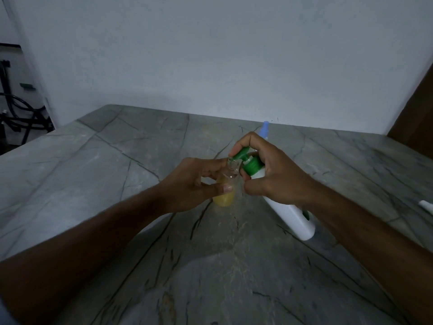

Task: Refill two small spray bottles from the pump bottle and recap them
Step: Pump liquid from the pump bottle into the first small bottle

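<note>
Partly hidden spray bottle (266,130), white object (426,205) cropped

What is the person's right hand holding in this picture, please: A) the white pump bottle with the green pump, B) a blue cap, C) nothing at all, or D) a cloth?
A: the right hand grips the white pump bottle at its green pump, nozzle aimed at the small bottle of yellow liquid held by the left hand.
</note>
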